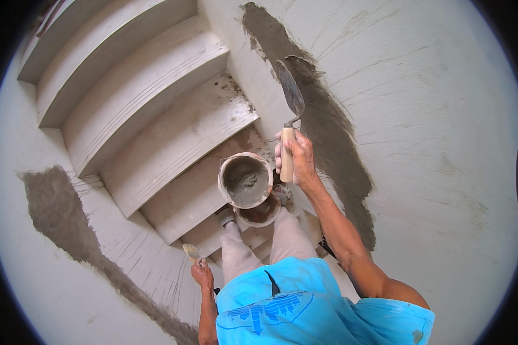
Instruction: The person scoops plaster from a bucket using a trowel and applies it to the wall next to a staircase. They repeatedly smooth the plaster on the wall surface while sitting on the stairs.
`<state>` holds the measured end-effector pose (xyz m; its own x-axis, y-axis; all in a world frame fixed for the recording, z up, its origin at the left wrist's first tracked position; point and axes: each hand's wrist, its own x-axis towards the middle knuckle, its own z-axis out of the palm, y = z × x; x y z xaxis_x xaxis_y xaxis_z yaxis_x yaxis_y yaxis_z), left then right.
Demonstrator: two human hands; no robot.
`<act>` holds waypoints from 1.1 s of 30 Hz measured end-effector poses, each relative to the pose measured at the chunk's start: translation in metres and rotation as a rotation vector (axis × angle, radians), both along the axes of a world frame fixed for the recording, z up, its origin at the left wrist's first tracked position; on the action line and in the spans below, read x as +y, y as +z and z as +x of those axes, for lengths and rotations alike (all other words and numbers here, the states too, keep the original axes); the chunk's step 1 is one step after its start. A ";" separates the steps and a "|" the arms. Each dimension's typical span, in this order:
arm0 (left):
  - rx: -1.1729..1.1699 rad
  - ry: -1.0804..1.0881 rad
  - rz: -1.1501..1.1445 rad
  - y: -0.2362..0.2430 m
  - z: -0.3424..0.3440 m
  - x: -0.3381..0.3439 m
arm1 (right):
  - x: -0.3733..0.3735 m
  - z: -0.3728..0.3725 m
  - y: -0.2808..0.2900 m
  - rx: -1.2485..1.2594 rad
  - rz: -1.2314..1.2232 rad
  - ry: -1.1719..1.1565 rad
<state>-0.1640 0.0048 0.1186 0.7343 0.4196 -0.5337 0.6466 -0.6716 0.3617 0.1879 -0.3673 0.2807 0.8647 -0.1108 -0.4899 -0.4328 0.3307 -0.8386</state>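
Observation:
My right hand (pixel 295 155) is closed around the pale wooden handle of a pointed trowel (pixel 292 92). The grey blade points up and lies over a strip of wet grey mortar (pixel 328 121) on the right wall; whether it touches cannot be told. Low on the left, my left hand (pixel 202 273) grips a small brush-like tool (pixel 191 251) with a flat, yellowish end. Between the hands, in front of my legs, stands a bucket (pixel 221 179) with wet grey mortar (pixel 246 181) inside. Part of a second round container (pixel 261 223) shows below it, close to my feet.
Pale stairs (pixel 178 155) climb toward the upper left, with dark splashes on one tread near the right wall. Along the left wall (pixel 8 230) runs another strip of grey mortar (pixel 57 213). The right wall (pixel 443 115) stands close beside my right arm.

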 end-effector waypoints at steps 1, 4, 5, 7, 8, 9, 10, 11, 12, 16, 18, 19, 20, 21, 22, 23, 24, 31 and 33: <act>-0.009 0.001 0.005 0.002 0.000 0.001 | 0.002 0.005 -0.003 -0.011 0.015 -0.007; -0.014 0.005 0.017 0.003 -0.002 0.002 | -0.001 0.016 -0.011 0.001 0.010 -0.015; -0.007 0.007 0.028 0.004 -0.003 0.002 | -0.002 0.018 -0.011 0.009 0.016 -0.020; 0.009 0.019 0.036 0.004 -0.005 0.004 | -0.008 0.020 -0.008 -0.005 0.023 -0.031; 0.020 0.029 0.031 0.004 -0.006 0.004 | -0.011 0.021 -0.005 -0.011 0.025 -0.038; 0.030 0.038 0.026 0.003 -0.006 0.004 | -0.014 0.021 -0.003 -0.005 0.028 -0.037; 0.022 0.025 0.027 0.002 -0.006 0.004 | -0.017 0.021 -0.001 0.000 0.031 -0.035; 0.015 0.011 0.029 0.001 -0.007 0.004 | -0.019 0.021 0.001 0.006 0.034 -0.034; 0.007 -0.002 0.030 0.000 -0.007 0.004 | -0.020 0.021 0.004 0.009 0.038 -0.038; -0.044 0.014 0.008 -0.003 -0.002 0.004 | -0.022 0.013 0.014 0.011 0.033 -0.064; -0.087 0.002 0.035 -0.001 0.000 0.004 | -0.022 0.008 0.016 -0.001 0.033 -0.082; -0.075 0.001 0.048 0.000 0.001 0.004 | -0.022 0.006 0.017 -0.011 0.040 -0.092; -0.062 0.000 0.061 0.001 0.002 0.004 | -0.022 0.003 0.018 -0.020 0.047 -0.103; -0.050 -0.001 0.074 0.002 0.002 0.005 | -0.022 -0.001 0.017 -0.040 0.042 -0.111; -0.060 0.003 0.066 0.002 0.000 0.005 | -0.021 -0.006 0.016 -0.060 0.036 -0.118; -0.071 0.008 0.058 0.003 -0.002 0.006 | -0.020 -0.011 0.015 -0.080 0.031 -0.125; -0.082 0.014 0.051 0.004 -0.004 0.007 | -0.017 -0.017 0.013 -0.092 0.033 -0.134; -0.067 0.004 0.045 0.007 -0.007 0.007 | -0.003 -0.022 0.004 -0.032 -0.009 -0.103; -0.065 -0.008 0.065 0.005 -0.006 0.007 | 0.003 -0.006 -0.001 0.000 -0.025 -0.060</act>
<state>-0.1698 0.0114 0.1238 0.7699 0.4456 -0.4568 0.6177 -0.6999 0.3586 0.1815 -0.3645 0.2793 0.8562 -0.1748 -0.4862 -0.4126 0.3351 -0.8471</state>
